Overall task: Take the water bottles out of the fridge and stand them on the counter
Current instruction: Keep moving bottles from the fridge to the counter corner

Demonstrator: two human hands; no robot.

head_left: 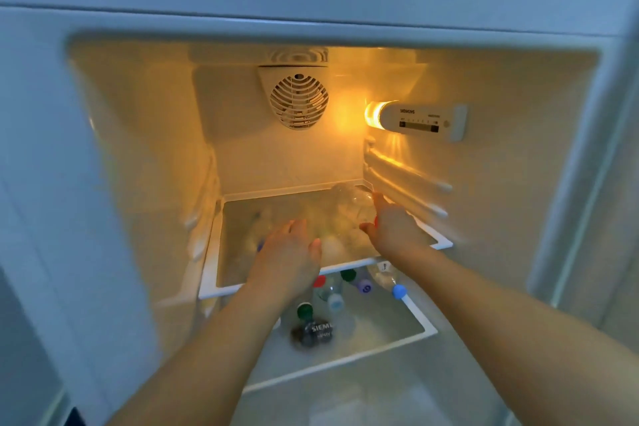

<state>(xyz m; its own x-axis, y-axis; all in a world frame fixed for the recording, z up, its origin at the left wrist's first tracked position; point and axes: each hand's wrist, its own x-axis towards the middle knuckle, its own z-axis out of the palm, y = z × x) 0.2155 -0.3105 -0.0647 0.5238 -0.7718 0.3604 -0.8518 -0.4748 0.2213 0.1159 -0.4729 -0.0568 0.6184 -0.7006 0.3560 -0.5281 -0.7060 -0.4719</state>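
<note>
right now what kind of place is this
The inside of a fridge, door open, most likely in a home kitchen. A round fan grille sits on the back wall, a lit lamp and control panel on the side wall, and capped bottles lie under the glass shelf.

Inside the fridge (pixel 138 135), bottles (pixel 349 214) lay on the upper shelf (pixel 211 273), with the left hand (pixel 288 252) over its front and the right hand (pixel 392 225) to the right, near the wall. More bottles (pixel 332 294) lay on the lower shelf (pixel 420 322) beneath. A fan (pixel 299 101) sat on the back wall, a control panel (pixel 423 121) on the right wall.
</note>
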